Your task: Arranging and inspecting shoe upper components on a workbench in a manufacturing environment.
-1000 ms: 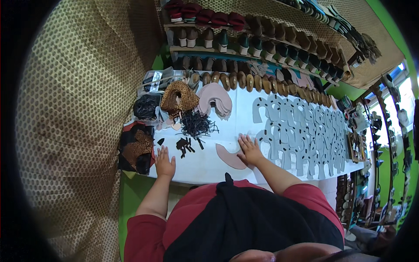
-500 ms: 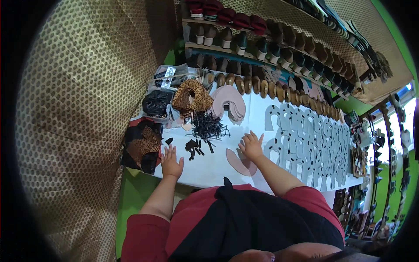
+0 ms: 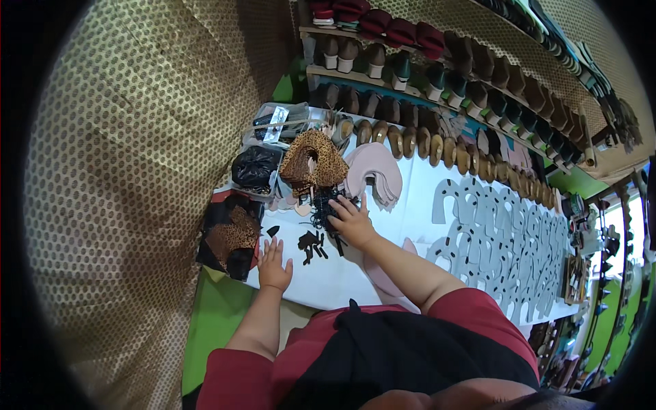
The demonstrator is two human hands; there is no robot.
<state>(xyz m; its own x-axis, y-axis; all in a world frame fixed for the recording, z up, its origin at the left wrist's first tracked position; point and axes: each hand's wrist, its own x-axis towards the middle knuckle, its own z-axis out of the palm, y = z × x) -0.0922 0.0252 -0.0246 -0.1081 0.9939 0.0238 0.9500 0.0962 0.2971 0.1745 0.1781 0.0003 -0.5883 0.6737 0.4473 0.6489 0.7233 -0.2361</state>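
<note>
My right hand [image 3: 351, 224] reaches over the right side of a tangled pile of thin black strips [image 3: 321, 209], fingers spread and covering part of it. It touches or hovers just above; I cannot tell which. My left hand [image 3: 275, 266] lies near the table's front edge with fingers stretched out and nothing in them. Just beyond its fingertips is a small black pointed piece [image 3: 273, 231]. Short black pieces [image 3: 311, 244] form a loose cluster between the two hands. A pale pink curved piece [image 3: 384, 277] lies partly under my right forearm.
Leopard-print U-shaped pieces [image 3: 313, 160] and a pink stack [image 3: 374, 171] sit behind the black pile. Grey cut pieces [image 3: 499, 239] spread over the white table's right side. A black bag [image 3: 255, 167] and leopard scraps [image 3: 236, 232] lie left. Shoes [image 3: 437, 147] line the back, below loaded shelves [image 3: 383, 78].
My right hand has moved left and away from me, from the bare tabletop onto the black strips. My left hand stays near the front edge. The whole view has shifted slightly.
</note>
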